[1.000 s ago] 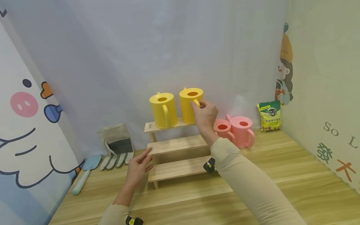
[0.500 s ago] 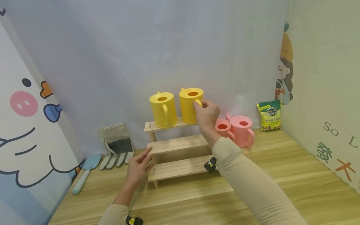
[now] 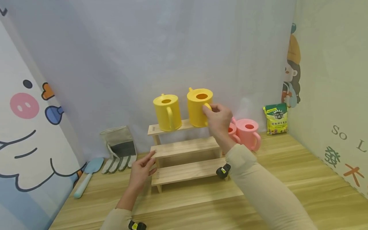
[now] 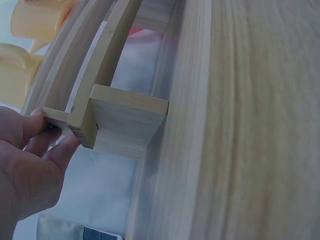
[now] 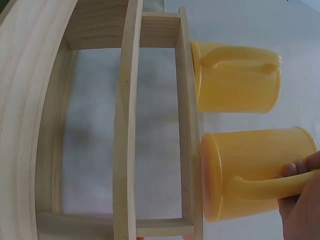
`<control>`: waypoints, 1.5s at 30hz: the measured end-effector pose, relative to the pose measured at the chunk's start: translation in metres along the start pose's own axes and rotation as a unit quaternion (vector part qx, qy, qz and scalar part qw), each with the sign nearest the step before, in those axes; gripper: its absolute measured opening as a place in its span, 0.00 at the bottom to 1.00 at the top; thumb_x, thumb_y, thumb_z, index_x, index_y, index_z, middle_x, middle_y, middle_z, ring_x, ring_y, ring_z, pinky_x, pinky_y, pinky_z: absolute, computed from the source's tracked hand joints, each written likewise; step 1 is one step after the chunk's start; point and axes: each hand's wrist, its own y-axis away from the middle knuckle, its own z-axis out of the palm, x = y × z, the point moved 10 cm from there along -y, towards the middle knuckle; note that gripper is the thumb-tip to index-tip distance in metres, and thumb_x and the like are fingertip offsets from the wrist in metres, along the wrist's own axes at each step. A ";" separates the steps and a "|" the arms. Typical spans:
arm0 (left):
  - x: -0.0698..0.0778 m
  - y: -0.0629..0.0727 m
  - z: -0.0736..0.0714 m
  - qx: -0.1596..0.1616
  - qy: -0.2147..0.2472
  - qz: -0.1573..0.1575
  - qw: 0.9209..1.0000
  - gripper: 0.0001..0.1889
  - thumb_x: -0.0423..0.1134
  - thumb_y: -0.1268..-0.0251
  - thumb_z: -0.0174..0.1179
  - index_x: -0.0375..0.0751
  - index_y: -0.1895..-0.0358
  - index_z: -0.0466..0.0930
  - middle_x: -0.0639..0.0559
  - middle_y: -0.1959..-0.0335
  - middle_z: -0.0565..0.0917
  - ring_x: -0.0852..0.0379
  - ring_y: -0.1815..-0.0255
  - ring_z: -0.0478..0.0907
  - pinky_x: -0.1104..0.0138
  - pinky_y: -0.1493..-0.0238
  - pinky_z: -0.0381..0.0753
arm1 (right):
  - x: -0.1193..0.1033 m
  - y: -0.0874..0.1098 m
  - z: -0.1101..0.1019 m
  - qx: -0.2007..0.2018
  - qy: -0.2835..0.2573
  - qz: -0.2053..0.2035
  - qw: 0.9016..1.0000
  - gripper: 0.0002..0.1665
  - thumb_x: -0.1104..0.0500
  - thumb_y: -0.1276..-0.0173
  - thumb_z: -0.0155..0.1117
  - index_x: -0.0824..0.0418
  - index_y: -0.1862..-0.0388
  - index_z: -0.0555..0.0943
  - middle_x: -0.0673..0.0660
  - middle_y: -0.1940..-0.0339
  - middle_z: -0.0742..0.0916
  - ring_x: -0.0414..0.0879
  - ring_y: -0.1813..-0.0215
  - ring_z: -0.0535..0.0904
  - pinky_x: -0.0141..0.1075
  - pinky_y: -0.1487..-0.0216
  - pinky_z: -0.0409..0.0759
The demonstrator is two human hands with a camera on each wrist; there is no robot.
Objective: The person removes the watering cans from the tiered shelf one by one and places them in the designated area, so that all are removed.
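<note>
We see right hand (image 3: 220,120) raised mid-frame, pinching smooth cylindrical yellow watering can (image 3: 196,111) by handle (image 5: 265,187), left hand (image 3: 140,171) lower left, pinching grainy wooden rack (image 3: 187,171)

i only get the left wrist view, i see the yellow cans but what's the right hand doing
Observer: In the head view, the right hand grips the right-hand yellow watering can by its handle.
Operator: ok and whats at the far right of the table
Observer: A green-and-yellow packet stands upright at the back, right of the pink watering cans.
Operator: anything over on the far left
Observer: Yes, a light-blue shovel lies near the left edge of the table.
</note>
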 end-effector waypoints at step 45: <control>0.000 0.000 0.000 0.001 -0.004 0.002 1.000 0.21 0.30 0.24 0.55 0.37 0.31 0.74 0.44 0.56 0.76 0.43 0.35 0.72 0.60 0.49 0.85 | 0.015 0.019 -0.147 -0.084 -0.026 0.045 0.995 0.07 0.69 0.39 0.73 0.70 0.67 0.82 0.46 0.74 0.87 0.40 0.71 0.87 0.28 0.63 0.87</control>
